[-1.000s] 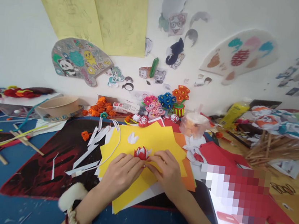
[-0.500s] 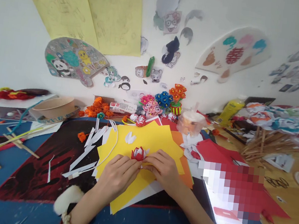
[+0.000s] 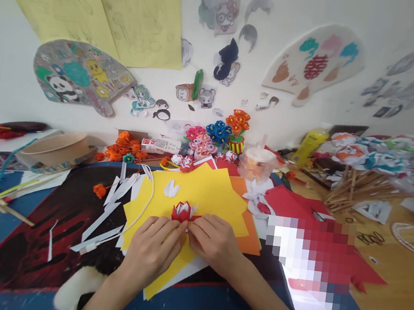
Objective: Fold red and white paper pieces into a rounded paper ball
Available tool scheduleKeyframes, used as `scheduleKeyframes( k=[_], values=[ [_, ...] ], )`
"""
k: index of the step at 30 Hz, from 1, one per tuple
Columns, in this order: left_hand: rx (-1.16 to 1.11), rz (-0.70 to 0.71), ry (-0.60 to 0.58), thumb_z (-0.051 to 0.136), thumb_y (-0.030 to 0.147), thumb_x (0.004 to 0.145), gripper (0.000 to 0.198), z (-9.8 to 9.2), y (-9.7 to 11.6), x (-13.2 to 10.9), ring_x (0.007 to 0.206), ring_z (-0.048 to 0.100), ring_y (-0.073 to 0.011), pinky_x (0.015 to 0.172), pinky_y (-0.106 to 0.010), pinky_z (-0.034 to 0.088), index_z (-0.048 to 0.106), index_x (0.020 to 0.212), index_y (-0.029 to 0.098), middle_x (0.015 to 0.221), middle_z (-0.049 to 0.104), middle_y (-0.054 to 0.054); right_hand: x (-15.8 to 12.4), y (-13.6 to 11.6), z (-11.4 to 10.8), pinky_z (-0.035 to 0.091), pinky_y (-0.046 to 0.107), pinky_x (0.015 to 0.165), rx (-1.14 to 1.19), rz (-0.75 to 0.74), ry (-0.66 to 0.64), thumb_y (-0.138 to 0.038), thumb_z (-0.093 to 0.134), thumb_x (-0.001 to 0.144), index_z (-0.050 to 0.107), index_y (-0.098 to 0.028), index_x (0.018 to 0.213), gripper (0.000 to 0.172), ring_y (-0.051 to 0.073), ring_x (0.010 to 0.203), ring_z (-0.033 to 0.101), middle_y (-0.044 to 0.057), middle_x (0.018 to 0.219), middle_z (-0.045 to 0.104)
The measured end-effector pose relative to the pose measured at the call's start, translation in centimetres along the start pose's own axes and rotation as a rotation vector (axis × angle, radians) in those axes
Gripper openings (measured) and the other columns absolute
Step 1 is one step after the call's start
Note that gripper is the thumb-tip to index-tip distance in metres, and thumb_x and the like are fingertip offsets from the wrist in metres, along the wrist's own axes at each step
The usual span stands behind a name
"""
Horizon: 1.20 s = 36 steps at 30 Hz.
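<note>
Between my two hands is a small paper flower (image 3: 182,211) with pointed red outer petals and white inner ones, its open top facing up. My left hand (image 3: 158,243) pinches it low on the left side, the fingers bent together. From the right, my right hand (image 3: 215,239) is closed at its base, thumb and fingertips nearly meeting those of the left. A red strip shows beside the right fingertips. The flower's underside is hidden by the fingers. Beneath lies a stack of yellow paper (image 3: 221,192), with a folded white paper piece (image 3: 171,188) on it.
White paper strips (image 3: 103,215) and a white cable (image 3: 149,195) lie to the left. A lit phone (image 3: 310,298), partly pixelated, and red paper (image 3: 292,200) are on the right. Behind stand a lidded plastic cup (image 3: 257,164), pipe-cleaner flowers (image 3: 219,132) and a cardboard bowl (image 3: 55,149).
The view has swung slightly to the right, so everything sits further left. Both hands stay on the paper flower, and more red shows by the right fingertips.
</note>
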<state>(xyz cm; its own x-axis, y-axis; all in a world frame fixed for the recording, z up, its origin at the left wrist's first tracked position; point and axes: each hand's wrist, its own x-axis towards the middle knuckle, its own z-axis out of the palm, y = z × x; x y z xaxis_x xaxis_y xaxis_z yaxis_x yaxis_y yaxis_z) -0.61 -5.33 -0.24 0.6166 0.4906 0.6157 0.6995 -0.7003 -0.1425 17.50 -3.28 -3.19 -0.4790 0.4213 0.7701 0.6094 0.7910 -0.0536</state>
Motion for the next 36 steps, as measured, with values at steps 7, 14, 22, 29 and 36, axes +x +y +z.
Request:
scheduleKeyframes(
  k=[7, 14, 22, 29, 36],
  values=[
    [0.130, -0.023, 0.049, 0.055, 0.013, 0.091, 0.012, -0.2, 0.5, 0.4, 0.076, 0.063, -0.0217, 0.070, -0.036, 0.040, 0.066, 0.096, 0.015, 0.088, 0.075, -0.008, 0.2, 0.2, -0.3, 0.039, 0.031, 0.057, -0.002, -0.023, -0.041, -0.011, 0.049, 0.093, 0.064, -0.015, 0.083, 0.019, 0.018, 0.064, 0.055, 0.004, 0.069, 0.064],
    [0.143, 0.090, 0.087, 0.051, 0.008, 0.093, 0.015, 0.1, -0.1, -0.2, 0.074, 0.064, -0.0189, 0.071, -0.034, 0.043, 0.065, 0.099, 0.012, 0.083, 0.074, -0.007, 0.1, 0.3, -0.1, 0.037, 0.032, 0.057, -0.047, -0.020, -0.004, -0.012, 0.051, 0.092, 0.064, -0.014, 0.087, 0.014, 0.017, 0.066, 0.055, 0.004, 0.073, 0.067],
    [0.196, 0.291, -0.027, 0.032, 0.002, 0.097, 0.035, -0.7, -0.8, -0.4, 0.081, 0.063, -0.0209, 0.079, -0.037, 0.042, 0.066, 0.100, 0.009, 0.090, 0.074, -0.009, -0.3, 0.7, -0.3, 0.034, 0.030, 0.056, 0.006, -0.116, -0.142, -0.011, 0.047, 0.094, 0.061, -0.015, 0.078, 0.022, 0.016, 0.062, 0.052, 0.003, 0.069, 0.062],
    [0.107, 0.193, -0.070, 0.031, 0.004, 0.097, 0.037, -0.3, -0.8, -0.7, 0.079, 0.063, -0.0202, 0.078, -0.037, 0.039, 0.067, 0.097, 0.011, 0.087, 0.074, -0.008, -0.6, 0.7, 0.1, 0.036, 0.030, 0.056, 0.076, -0.090, -0.169, -0.006, 0.044, 0.089, 0.061, -0.015, 0.080, 0.021, 0.017, 0.063, 0.050, 0.005, 0.071, 0.063],
    [0.120, 0.057, -0.018, 0.050, 0.013, 0.095, 0.015, -0.3, -0.5, -0.5, 0.076, 0.061, -0.0193, 0.073, -0.035, 0.039, 0.066, 0.098, 0.014, 0.090, 0.074, -0.006, -0.4, 0.8, -0.2, 0.042, 0.032, 0.061, 0.184, 0.039, -0.134, -0.007, 0.038, 0.094, 0.064, -0.013, 0.095, 0.026, 0.019, 0.070, 0.053, 0.008, 0.082, 0.067]
  ],
)
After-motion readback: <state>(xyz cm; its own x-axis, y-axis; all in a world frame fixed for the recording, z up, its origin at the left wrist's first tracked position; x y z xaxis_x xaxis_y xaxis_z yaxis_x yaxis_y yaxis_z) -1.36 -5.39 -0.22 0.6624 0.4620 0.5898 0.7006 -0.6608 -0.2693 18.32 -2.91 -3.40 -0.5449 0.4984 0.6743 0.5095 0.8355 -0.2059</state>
